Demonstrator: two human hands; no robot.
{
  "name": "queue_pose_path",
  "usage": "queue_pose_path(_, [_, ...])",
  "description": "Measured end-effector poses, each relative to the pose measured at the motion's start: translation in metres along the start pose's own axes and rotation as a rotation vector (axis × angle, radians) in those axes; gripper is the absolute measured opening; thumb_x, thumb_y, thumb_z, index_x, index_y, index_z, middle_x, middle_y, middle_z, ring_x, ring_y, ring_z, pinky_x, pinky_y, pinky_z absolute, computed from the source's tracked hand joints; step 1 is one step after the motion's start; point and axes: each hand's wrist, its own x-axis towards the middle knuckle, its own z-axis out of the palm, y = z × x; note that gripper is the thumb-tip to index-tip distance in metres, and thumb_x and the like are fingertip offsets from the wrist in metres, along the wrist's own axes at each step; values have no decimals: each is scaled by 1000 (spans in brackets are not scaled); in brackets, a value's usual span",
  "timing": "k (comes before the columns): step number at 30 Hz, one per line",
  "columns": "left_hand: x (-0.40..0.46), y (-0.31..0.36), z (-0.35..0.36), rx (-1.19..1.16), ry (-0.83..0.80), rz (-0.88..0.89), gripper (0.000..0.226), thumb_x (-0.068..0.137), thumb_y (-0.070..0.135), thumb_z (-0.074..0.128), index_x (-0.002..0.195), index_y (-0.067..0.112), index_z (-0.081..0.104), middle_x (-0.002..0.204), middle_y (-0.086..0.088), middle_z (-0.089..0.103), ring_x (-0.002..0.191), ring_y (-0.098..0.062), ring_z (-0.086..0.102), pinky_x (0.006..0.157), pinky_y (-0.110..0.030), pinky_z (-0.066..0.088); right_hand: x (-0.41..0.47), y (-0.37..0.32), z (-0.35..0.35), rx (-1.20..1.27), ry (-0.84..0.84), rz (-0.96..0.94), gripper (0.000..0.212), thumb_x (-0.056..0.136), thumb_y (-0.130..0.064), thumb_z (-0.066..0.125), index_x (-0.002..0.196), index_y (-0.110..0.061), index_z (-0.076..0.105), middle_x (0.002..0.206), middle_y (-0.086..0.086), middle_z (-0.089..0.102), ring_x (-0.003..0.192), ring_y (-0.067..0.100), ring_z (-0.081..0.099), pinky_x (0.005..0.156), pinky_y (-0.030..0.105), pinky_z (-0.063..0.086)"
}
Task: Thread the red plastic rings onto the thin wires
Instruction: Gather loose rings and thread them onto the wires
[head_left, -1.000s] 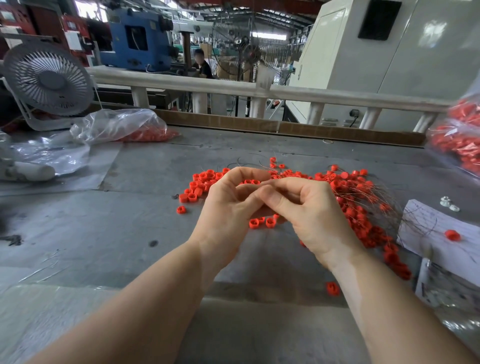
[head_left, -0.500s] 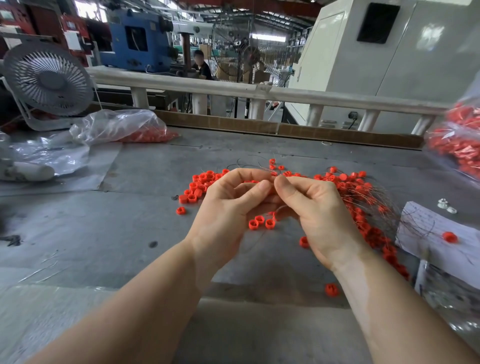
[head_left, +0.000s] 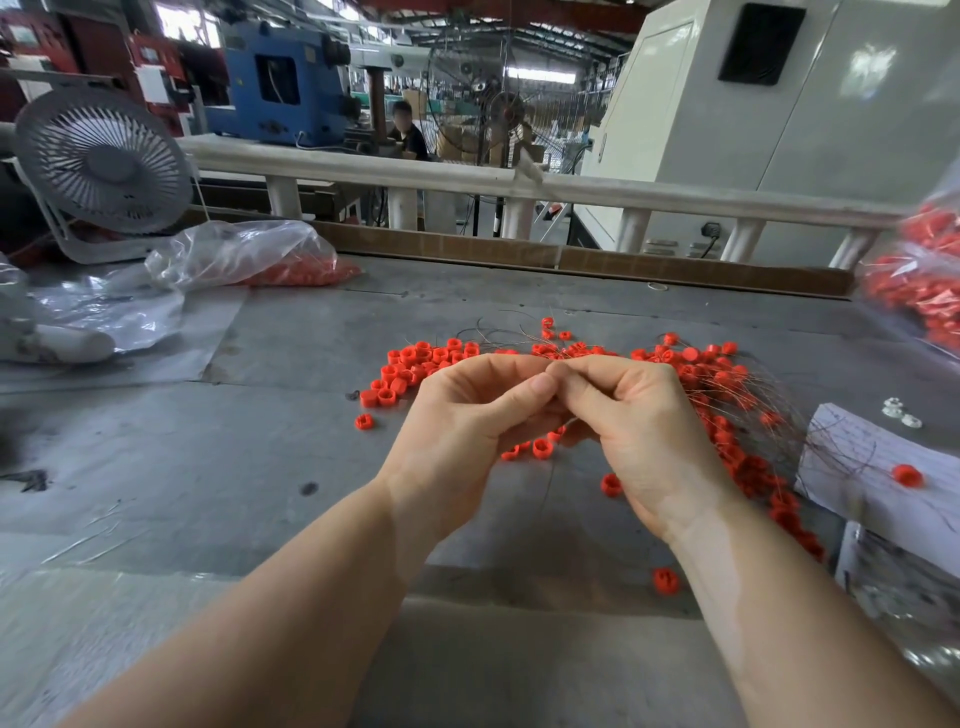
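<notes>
A heap of loose red plastic rings (head_left: 431, 364) lies on the grey table (head_left: 208, 467), and more rings strung on thin wires (head_left: 737, 415) spread to the right. My left hand (head_left: 467, 431) and my right hand (head_left: 644, 431) meet above the table, thumbs and forefingers pinched together tip to tip. A thin wire (head_left: 571, 422) runs down from that pinch. Three threaded rings (head_left: 540, 448) hang on it just under my hands. Whatever sits between the fingertips is hidden.
A grey desk fan (head_left: 104, 161) and a clear bag of red rings (head_left: 249, 260) stand at the back left. Another bag of rings (head_left: 924, 291) is at the right edge. White paper (head_left: 857, 467) lies right, single rings (head_left: 665, 580) near me. A railing (head_left: 467, 182) bounds the far side.
My hands have stayed together at the same spot. The fingertips parted slightly half a second ago and now press together again; the threaded rings still hang below.
</notes>
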Motion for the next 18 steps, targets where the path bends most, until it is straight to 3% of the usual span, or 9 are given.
queue_pose_path(2, [0,0,0,20,12,4,20,63,17,69,80,8,70,78,-10,72,74,-20,70,76,-31,57,0,0,0,17,-1,17,20,91,-17,54,87,-16,74,69,0,71,61,8,65,50,15,44])
queue_pose_path(4, [-1,1,1,28,27,13,17,63,15,67,79,9,68,75,-8,72,70,-17,70,72,-30,57,0,-2,0,102,-45,71,30,91,-32,53,89,-11,74,74,7,73,65,20,69,50,17,44])
queue_pose_path(7, [-2,2,2,81,47,37,12,67,13,67,77,8,63,70,-8,70,63,-17,68,63,-27,57,-1,-5,1,165,-158,135,44,78,-48,60,92,-8,73,83,13,73,72,27,71,52,15,46])
queue_pose_path(9, [-4,1,4,145,45,73,7,77,4,65,77,6,58,69,-12,67,61,-20,64,58,-27,56,-2,-5,4,174,-168,115,32,74,-38,67,87,-9,74,80,12,73,70,21,71,55,16,49])
queue_pose_path(12, [-4,-1,6,168,28,111,19,84,-12,55,76,5,51,66,-11,63,56,-17,60,53,-23,53,-2,-2,6,161,-112,62,23,69,-26,69,85,-11,75,79,12,73,70,20,70,59,20,53])
queue_pose_path(18, [-4,-2,9,244,13,177,29,87,-20,44,78,7,42,60,-5,59,49,-11,55,47,-19,46,-3,-2,7,146,-66,-13,18,65,-22,71,79,-12,74,64,3,71,54,10,63,52,16,48])
